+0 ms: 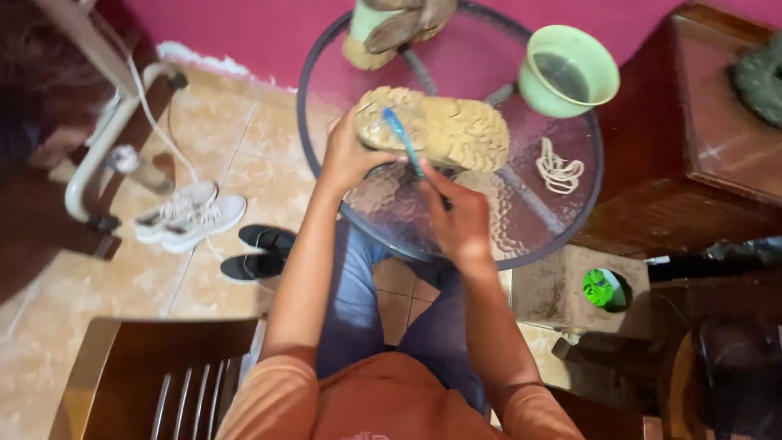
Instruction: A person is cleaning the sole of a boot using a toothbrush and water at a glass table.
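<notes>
We see left hand (346,155) clamping tan shoe (444,129) at left end, sole up, long axis left-right; right hand (460,216) pinching blue toothbrush (403,140), bristles far-left on sole.

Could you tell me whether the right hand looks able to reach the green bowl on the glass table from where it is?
Probably yes: the right hand holds a blue brush, and bare glass lies between it and the green bowl.
</notes>
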